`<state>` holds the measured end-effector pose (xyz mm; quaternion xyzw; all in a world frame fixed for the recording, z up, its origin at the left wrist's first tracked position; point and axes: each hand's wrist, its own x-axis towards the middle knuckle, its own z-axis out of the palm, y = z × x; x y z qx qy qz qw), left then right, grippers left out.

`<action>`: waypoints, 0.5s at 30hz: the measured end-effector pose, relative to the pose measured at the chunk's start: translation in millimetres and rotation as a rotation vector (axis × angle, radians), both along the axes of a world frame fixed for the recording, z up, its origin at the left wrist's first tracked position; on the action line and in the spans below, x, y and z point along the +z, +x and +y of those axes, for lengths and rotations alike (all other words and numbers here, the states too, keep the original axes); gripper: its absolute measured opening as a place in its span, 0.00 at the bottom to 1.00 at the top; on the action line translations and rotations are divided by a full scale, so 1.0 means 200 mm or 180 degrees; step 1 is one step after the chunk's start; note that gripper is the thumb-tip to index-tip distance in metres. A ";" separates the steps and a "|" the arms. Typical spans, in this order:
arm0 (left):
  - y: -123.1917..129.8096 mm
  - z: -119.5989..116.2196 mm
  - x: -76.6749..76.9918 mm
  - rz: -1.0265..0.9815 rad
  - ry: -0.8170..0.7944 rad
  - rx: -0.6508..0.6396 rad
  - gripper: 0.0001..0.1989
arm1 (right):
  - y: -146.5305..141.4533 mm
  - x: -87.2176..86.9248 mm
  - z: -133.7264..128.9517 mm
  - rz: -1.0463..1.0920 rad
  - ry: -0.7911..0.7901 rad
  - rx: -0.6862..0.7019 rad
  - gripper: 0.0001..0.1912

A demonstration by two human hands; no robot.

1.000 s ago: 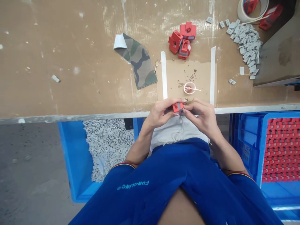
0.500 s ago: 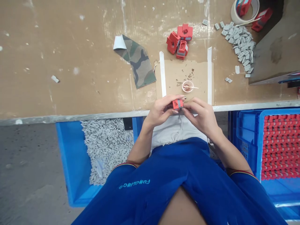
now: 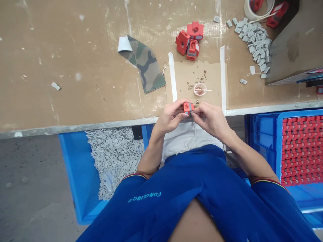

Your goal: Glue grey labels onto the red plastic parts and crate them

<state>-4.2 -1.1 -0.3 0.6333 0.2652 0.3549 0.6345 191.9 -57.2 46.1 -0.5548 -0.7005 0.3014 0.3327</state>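
Looking down on a long tan workbench (image 3: pixel 63 57), the view takes in a person in a blue shirt (image 3: pixel 156 208) seated at its near edge, with a white cloth (image 3: pixel 188 137) across the lap. Two blue crates sit below the edge of the bench. The near-left crate (image 3: pixel 73 178) is heaped with small gray pieces (image 3: pixel 113 158), and the near-right crate (image 3: pixel 279 148) holds red blocks in tight rows (image 3: pixel 302 149).

On the bench, a dark box (image 3: pixel 290 43) stands at the far right, beside a loose pile of gray pieces (image 3: pixel 257 45) and a roll of tape (image 3: pixel 257 6). A camouflage cloth (image 3: pixel 146 65) lies left of center. Straight ahead, a cardboard sheet (image 3: pixel 196 72) lies between two white tape strips (image 3: pixel 172 77), with a loose group of red blocks (image 3: pixel 188 42) just beyond it.

Both hands are close together over the near edge of the cardboard, curled and nearly closed. The left hand (image 3: pixel 170 116) grips a red block (image 3: pixel 188 108) by its left side, and the right hand (image 3: pixel 212 118) pinches its near right corner. A gray strip lies across the block's top. Just beyond the hands, a small cup (image 3: pixel 200 89) on the cardboard holds a thin stick (image 3: pixel 205 90).
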 end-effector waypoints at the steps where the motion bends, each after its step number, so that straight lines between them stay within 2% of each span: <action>1: 0.00 0.00 0.00 -0.0042 -0.0049 0.0002 0.24 | 0.00 0.01 -0.01 0.0026 -0.0014 -0.0030 0.09; 5: 0.01 0.00 0.00 -0.0388 -0.0317 -0.0008 0.24 | -0.02 0.04 -0.03 0.0408 0.0080 -0.0066 0.03; 10: 0.04 -0.03 -0.01 -0.0603 -0.0957 0.0345 0.30 | -0.11 0.00 -0.05 0.0476 0.0593 -0.0448 0.14; 15: 0.14 -0.19 0.03 -0.0835 -0.1932 0.0413 0.33 | -0.18 0.03 -0.12 0.0154 0.1152 -0.0791 0.21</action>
